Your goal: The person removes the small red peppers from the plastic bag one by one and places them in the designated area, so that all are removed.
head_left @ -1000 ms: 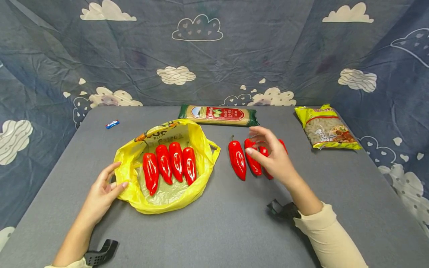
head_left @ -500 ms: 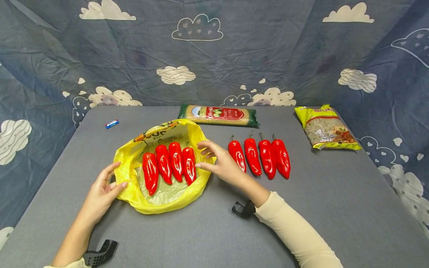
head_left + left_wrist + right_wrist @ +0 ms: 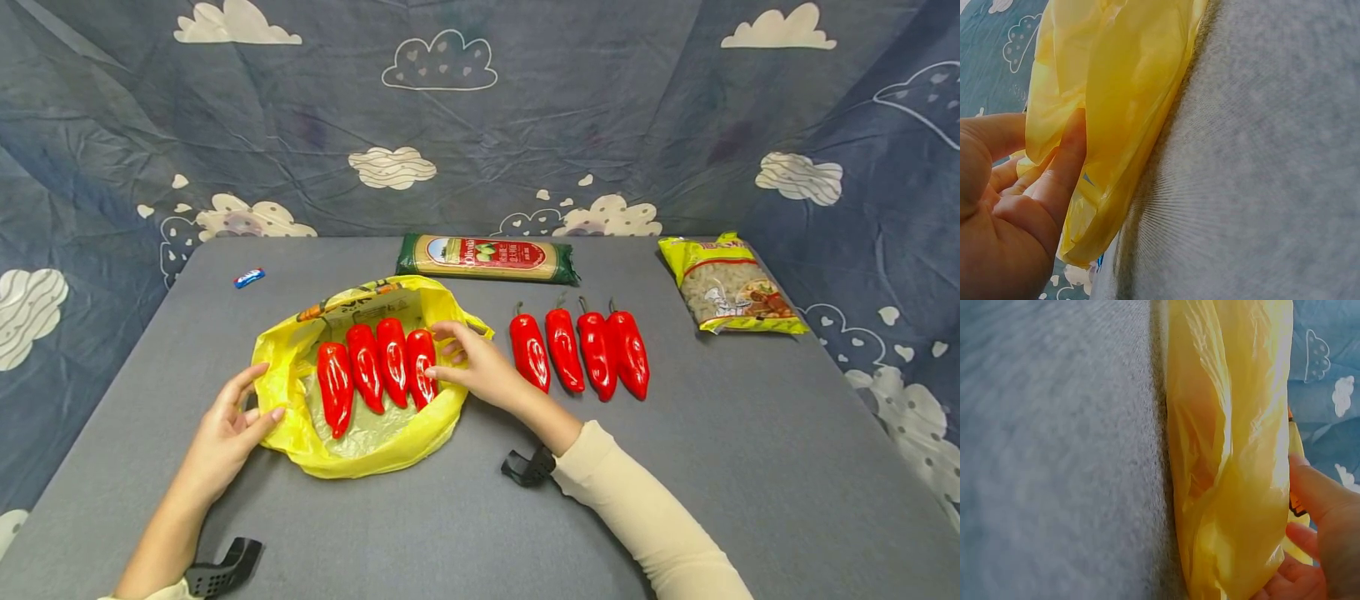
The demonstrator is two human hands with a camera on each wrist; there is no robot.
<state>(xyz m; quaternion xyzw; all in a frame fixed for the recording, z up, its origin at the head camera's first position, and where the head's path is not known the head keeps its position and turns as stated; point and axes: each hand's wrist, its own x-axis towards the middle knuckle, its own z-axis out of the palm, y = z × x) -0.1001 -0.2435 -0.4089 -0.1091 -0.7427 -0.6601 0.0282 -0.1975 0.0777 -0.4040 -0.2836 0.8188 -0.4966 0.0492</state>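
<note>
A yellow plastic bag (image 3: 442,425) lies with its mouth wide, several red peppers (image 3: 365,367) side by side inside it. At its left rim, my left hand (image 3: 225,429) pinches the plastic (image 3: 1129,81) between thumb and fingers; the left wrist view shows the hand (image 3: 1016,206) with digits on both sides of the rim. My right hand (image 3: 487,367) reaches over the right rim, thumb and fingers spread beside the rightmost pepper in the bag (image 3: 422,362); whether they touch it cannot be told. In the right wrist view the bag (image 3: 1235,425) partly hides that hand (image 3: 1329,544).
Several more red peppers (image 3: 597,354) lie in a row right of the bag, close to my right forearm. Behind stands a spaghetti packet (image 3: 487,258) lying lengthwise. A yellow food packet (image 3: 731,283) is at the back right, a small blue wrapped item (image 3: 249,277) at the back left.
My right hand has moved left from over the row of peppers to the bag's right side, its fingers now over the rim. My left hand has stayed at the left rim.
</note>
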